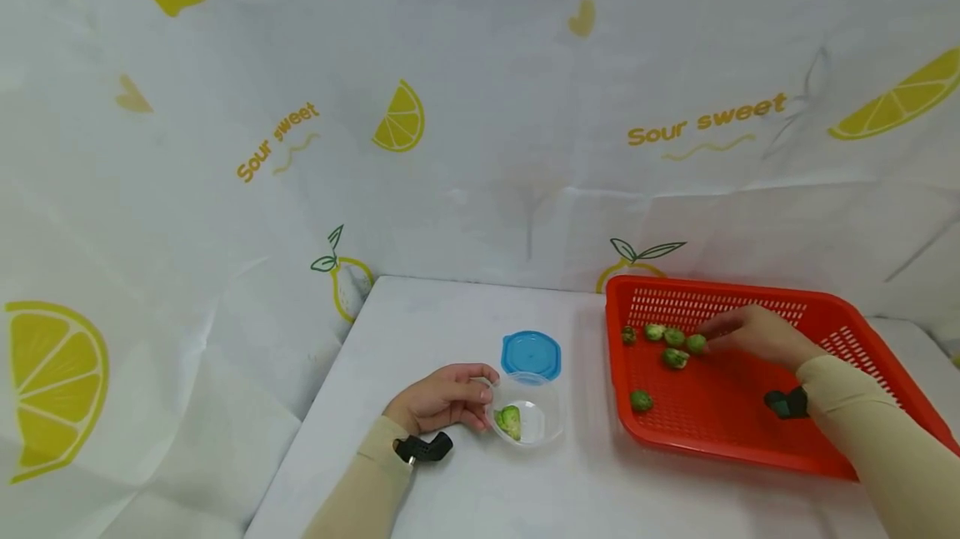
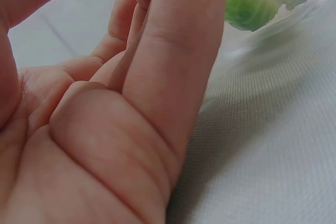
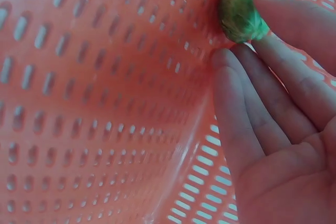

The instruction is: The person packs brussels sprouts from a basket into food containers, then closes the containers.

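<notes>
My left hand [image 1: 450,397] holds the near-left rim of a small clear plastic container [image 1: 551,414] between thumb and fingers. One Brussels sprout [image 1: 509,422] lies in the container; the left wrist view catches its green leaves and pale stem end [image 2: 252,3] past my fingers. Over on the right, my right hand [image 1: 761,339] reaches into a red plastic basket [image 1: 720,449]. Its thumb and forefinger pinch a Brussels sprout [image 3: 240,17] near the basket's far wall. Several other Brussels sprouts [image 1: 675,358] lie loose close by on the basket floor.
A blue lid [image 1: 531,347] lies on the white tabletop just behind the container. A lone sprout [image 1: 641,401] sits by the basket's left wall. Behind the table hangs a white cloth [image 1: 495,147] with a lemon print.
</notes>
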The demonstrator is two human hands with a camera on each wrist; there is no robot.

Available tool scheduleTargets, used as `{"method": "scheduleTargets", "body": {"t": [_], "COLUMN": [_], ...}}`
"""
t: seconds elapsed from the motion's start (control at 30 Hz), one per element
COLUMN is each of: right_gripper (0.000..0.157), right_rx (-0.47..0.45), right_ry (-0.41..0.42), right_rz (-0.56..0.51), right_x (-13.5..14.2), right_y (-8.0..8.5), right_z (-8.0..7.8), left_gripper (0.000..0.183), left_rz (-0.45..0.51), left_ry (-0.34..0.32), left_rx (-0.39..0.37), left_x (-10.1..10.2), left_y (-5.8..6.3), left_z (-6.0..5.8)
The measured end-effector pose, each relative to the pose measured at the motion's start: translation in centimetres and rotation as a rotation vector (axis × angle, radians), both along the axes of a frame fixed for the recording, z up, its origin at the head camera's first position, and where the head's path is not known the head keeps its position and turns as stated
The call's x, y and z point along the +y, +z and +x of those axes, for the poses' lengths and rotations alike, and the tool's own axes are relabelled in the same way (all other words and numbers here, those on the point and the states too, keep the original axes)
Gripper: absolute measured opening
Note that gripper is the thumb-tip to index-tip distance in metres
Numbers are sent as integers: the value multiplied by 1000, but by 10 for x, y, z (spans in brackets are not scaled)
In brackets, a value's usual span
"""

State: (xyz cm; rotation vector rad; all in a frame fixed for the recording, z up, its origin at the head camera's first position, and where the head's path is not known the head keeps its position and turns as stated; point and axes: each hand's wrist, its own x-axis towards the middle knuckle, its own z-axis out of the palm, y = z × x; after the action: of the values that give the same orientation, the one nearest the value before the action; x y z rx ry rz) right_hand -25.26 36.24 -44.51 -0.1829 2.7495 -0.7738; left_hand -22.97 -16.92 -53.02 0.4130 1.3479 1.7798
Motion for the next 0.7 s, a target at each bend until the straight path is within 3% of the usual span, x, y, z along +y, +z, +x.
{"method": "scheduleTargets", "body": {"t": [0.7], "right_gripper": [42], "right_rx": [10], "right_ry": [-8], "right_rz": [12], "right_x": [-2], "right_y": [-5], "right_z": [-4], "left_gripper": [21], "left_rz": [14], "left_ry": [10], "left_rx": [-1], "left_x": [0], "left_y": [1], "left_z": [1]}}
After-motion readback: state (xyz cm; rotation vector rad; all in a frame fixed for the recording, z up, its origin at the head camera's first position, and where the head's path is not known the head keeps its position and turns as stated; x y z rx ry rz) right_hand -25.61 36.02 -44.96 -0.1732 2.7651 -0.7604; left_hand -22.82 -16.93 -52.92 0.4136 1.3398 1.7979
